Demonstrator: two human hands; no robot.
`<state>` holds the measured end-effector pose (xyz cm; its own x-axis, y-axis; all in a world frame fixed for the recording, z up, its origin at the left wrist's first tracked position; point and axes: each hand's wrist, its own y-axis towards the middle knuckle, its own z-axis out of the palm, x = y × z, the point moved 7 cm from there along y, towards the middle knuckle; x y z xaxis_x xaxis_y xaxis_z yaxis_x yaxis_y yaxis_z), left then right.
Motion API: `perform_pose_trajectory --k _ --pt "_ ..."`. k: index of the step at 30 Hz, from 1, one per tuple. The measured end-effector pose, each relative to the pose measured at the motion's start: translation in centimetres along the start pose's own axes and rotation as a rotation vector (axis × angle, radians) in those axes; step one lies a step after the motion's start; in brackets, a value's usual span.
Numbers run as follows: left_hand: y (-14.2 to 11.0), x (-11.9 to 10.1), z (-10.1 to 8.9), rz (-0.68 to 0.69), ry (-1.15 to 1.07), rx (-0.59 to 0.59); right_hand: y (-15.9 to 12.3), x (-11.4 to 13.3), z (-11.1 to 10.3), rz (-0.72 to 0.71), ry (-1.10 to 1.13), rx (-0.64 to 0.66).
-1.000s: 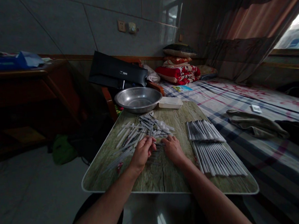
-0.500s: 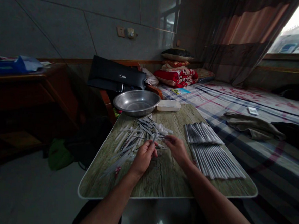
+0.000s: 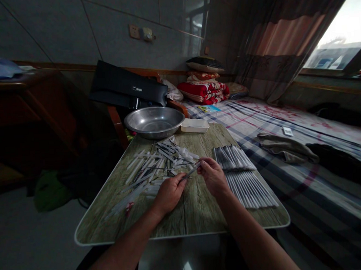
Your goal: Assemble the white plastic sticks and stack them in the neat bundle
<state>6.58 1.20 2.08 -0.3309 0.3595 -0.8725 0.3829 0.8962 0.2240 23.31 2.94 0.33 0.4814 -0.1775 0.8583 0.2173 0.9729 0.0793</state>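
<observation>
Along the far edge of the wood-print counter (image 3: 185, 220) sits a round steel basin (image 3: 154, 122), its inside showing only a dull shine. Just to its right, touching or nearly touching its rim, is a white plastic tray (image 3: 194, 125); its contents are too dim to tell. Nearer the person, a loose heap of white sticks (image 3: 157, 163) lies crisscrossed on the counter, some with dark or clear parts. To its right, two neat rows of white sticks (image 3: 248, 190) lie side by side, the farther row (image 3: 232, 158) butted against the nearer one.

Between the heap and the rows, the left hand (image 3: 169, 194) and right hand (image 3: 212, 176) meet over a slender pointed stick (image 3: 188, 174). The fingers (image 3: 183, 182) of the left hand are closed on its lower end, and the fingers (image 3: 200, 164) of the right are pinched on its upper end.

Beyond the counter, a black case (image 3: 125, 85) leans on a wooden chair (image 3: 116, 124). To the right stretches a bed (image 3: 289, 120) with a plaid sheet, carrying a crumpled olive cloth (image 3: 287, 147) and red quilts (image 3: 204, 92). A green bag (image 3: 51, 191) lies on the floor at left.
</observation>
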Motion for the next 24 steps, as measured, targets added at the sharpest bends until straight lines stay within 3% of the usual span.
perform_pose_trajectory --k 8,14,19,24 --pt "0.0 0.2 0.1 0.0 0.015 0.026 -0.5 1.6 0.5 -0.109 -0.257 0.031" --pt "-0.2 -0.2 -0.1 -0.028 0.026 0.019 -1.3 1.6 1.4 -0.076 -0.244 0.085" --pt "-0.4 -0.7 -0.1 0.005 0.066 0.044 -1.8 0.2 2.0 0.068 -0.042 0.121" --pt "-0.4 -0.9 -0.3 0.055 0.041 0.007 -3.3 -1.9 4.0 0.364 0.148 0.206"
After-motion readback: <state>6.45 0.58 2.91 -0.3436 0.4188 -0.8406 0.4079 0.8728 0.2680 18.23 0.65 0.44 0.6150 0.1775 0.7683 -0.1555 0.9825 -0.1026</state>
